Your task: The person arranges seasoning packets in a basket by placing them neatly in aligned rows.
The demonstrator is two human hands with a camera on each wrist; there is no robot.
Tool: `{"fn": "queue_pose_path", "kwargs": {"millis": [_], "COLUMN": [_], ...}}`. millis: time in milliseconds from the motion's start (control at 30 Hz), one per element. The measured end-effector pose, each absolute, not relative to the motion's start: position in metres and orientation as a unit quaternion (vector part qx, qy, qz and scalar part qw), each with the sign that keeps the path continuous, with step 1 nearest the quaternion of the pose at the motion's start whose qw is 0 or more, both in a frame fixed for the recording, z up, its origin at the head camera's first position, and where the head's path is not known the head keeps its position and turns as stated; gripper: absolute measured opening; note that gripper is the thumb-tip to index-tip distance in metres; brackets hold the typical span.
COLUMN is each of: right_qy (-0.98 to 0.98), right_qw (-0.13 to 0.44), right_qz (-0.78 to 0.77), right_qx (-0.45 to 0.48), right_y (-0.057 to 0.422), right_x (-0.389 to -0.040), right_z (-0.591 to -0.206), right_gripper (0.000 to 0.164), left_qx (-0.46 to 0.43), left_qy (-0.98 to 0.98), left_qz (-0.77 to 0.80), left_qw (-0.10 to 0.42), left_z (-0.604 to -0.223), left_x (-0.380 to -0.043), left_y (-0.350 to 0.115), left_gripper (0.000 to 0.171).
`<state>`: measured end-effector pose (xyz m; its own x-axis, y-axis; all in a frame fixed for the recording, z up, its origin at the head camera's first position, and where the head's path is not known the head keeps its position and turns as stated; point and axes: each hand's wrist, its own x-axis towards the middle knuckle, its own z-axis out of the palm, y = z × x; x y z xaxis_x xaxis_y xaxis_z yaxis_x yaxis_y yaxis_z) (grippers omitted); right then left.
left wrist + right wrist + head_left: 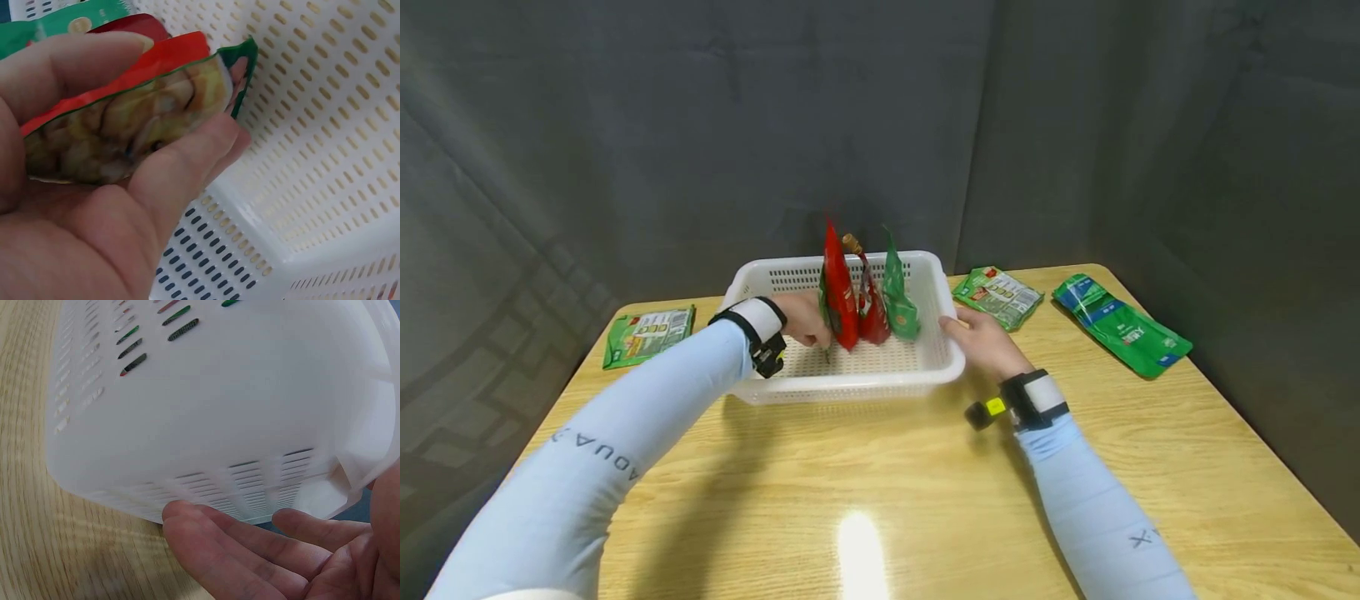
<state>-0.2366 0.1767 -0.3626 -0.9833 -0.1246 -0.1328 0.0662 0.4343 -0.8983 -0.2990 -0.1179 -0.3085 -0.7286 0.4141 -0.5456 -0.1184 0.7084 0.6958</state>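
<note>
A white slotted plastic basket (850, 382) stands on the table. Inside it, my left hand (805, 321) holds a food packet (125, 128) with a green edge and a food picture, between its fingers in the left wrist view. Beside that packet a red packet (842, 292), a dark red packet (874, 317) and a green packet (898, 300) stand upright in a row. My right hand (988, 346) grips the basket's right rim, with its fingers (212, 544) along the outside wall in the right wrist view.
On the table (820, 483), a green-and-white packet (649, 335) lies left of the basket. Another similar packet (998, 296) is to its right, near a green and blue pouch (1120, 325). Grey cloth (880, 125) hangs behind the table.
</note>
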Motion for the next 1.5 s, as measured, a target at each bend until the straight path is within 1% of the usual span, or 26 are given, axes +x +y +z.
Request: {"fn": "queue_pose_path", "kwargs": {"millis": [100, 233, 267, 400, 500, 567, 633, 700, 800, 933, 1067, 1167, 1233, 1333, 1433, 1500], "right_qy": [0.842, 0.838, 0.838, 0.836, 0.836, 0.838, 0.838, 0.837, 0.837, 0.851, 0.859, 0.863, 0.872, 0.892, 0.913, 0.923], "right_qw": [0.092, 0.101, 0.103, 0.101, 0.099, 0.094, 0.091, 0.088, 0.083, 0.074, 0.070, 0.067, 0.061, 0.043, 0.019, 0.005], "right_qz": [-0.532, -0.536, -0.536, -0.539, -0.540, -0.537, -0.538, -0.541, -0.540, -0.519, -0.507, -0.499, -0.485, -0.449, -0.408, -0.384], "right_qx": [-0.020, -0.013, -0.011, -0.015, -0.020, -0.013, -0.006, 0.000, -0.004, -0.022, -0.030, -0.027, -0.021, -0.013, -0.002, 0.008], "right_y": [0.178, 0.179, 0.179, 0.179, 0.179, 0.183, 0.185, 0.185, 0.183, 0.182, 0.186, 0.193, 0.201, 0.215, 0.231, 0.242], "right_x": [-0.236, -0.236, -0.236, -0.237, -0.237, -0.235, -0.234, -0.232, -0.233, -0.232, -0.232, -0.233, -0.233, -0.231, -0.228, -0.225], "right_z": [-0.362, -0.361, -0.361, -0.363, -0.363, -0.363, -0.362, -0.362, -0.362, -0.360, -0.355, -0.349, -0.345, -0.339, -0.335, -0.334], "right_gripper": [0.059, 0.060, 0.060, 0.059, 0.059, 0.059, 0.060, 0.060, 0.061, 0.063, 0.062, 0.057, 0.055, 0.054, 0.052, 0.051], "left_qx": [0.071, 0.055, 0.052, 0.056, 0.060, 0.071, 0.084, 0.099, 0.127, 0.154, 0.131, 0.102, 0.081, 0.063, 0.059, 0.059], "left_qy": [0.869, 0.874, 0.876, 0.881, 0.886, 0.887, 0.890, 0.889, 0.885, 0.901, 0.921, 0.920, 0.913, 0.897, 0.874, 0.852], "left_qz": [0.347, 0.339, 0.337, 0.323, 0.311, 0.306, 0.308, 0.326, 0.363, 0.369, 0.360, 0.378, 0.400, 0.436, 0.477, 0.515], "left_qw": [0.347, 0.343, 0.342, 0.340, 0.339, 0.338, 0.326, 0.307, 0.263, 0.169, 0.069, 0.029, 0.025, 0.037, 0.064, 0.081], "left_z": [-0.303, -0.298, -0.297, -0.295, -0.291, -0.288, -0.282, -0.274, -0.260, -0.251, -0.259, -0.277, -0.291, -0.314, -0.335, -0.347], "left_x": [-0.297, -0.295, -0.295, -0.293, -0.292, -0.292, -0.290, -0.286, -0.274, -0.256, -0.238, -0.229, -0.225, -0.223, -0.225, -0.226], "left_y": [-0.119, -0.120, -0.120, -0.124, -0.130, -0.130, -0.134, -0.141, -0.158, -0.188, -0.221, -0.245, -0.256, -0.265, -0.268, -0.268], "left_gripper": [0.027, 0.047, 0.047, 0.066, 0.089, 0.097, 0.100, 0.095, 0.085, 0.072, 0.066, 0.065, 0.066, 0.070, 0.076, 0.076]}}
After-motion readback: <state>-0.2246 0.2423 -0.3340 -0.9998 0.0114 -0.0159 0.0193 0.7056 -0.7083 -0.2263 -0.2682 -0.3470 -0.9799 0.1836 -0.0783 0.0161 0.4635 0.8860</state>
